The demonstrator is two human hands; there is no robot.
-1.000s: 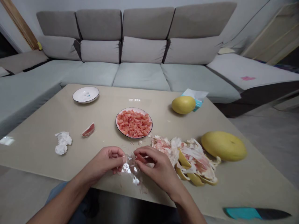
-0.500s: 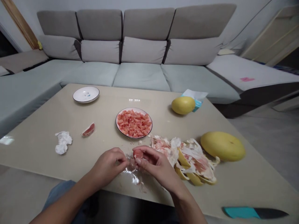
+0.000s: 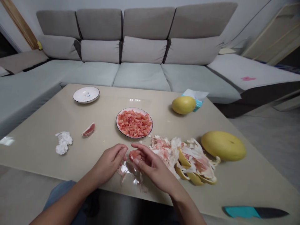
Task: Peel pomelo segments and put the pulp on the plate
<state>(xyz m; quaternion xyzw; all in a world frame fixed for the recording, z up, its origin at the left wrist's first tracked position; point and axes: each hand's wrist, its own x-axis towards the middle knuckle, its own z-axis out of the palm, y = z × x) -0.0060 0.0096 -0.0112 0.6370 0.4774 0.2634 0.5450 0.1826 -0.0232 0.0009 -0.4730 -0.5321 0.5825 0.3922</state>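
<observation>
Red, with a bit of white along its edge, the piece [image 3: 133, 155] sits in my right hand [image 3: 156, 165], held between the thumb and the curled fingers, the index reaching out over the top. My left hand [image 3: 110, 164] is just beside it, thumb and forefinger drawn narrow; I cannot tell whether they pinch anything. Half a second ago my left fingers were lower and turned more inward; now they have lifted a little, and my right fingers have loosened to show the piece, so I judge that the right hand alone bears it and that it is not yet among the others. Pale scraps [image 3: 122, 175] lie on the glossy table [image 3: 100, 103] just below my grip. Straight beyond it stands the plate [image 3: 144, 112], heaped with red flesh [image 3: 133, 122]. To the right of my grip, near my wrist, spreads a heap of peel [image 3: 195, 179] and skins [image 3: 164, 147], with a big yellow fruit [image 3: 222, 145] past it; farther beyond, a smaller one [image 3: 183, 105] lies in front of a tissue pack [image 3: 199, 104]. Off to the right and nearer me lies a knife [image 3: 255, 212]. Left of my grip are a wedge [image 3: 88, 130] and a crumpled tissue [image 3: 63, 142], and beyond them a white dish [image 3: 79, 93]. Behind everything runs a grey sofa [image 3: 142, 75] against a pale wall [image 3: 145, 2].
</observation>
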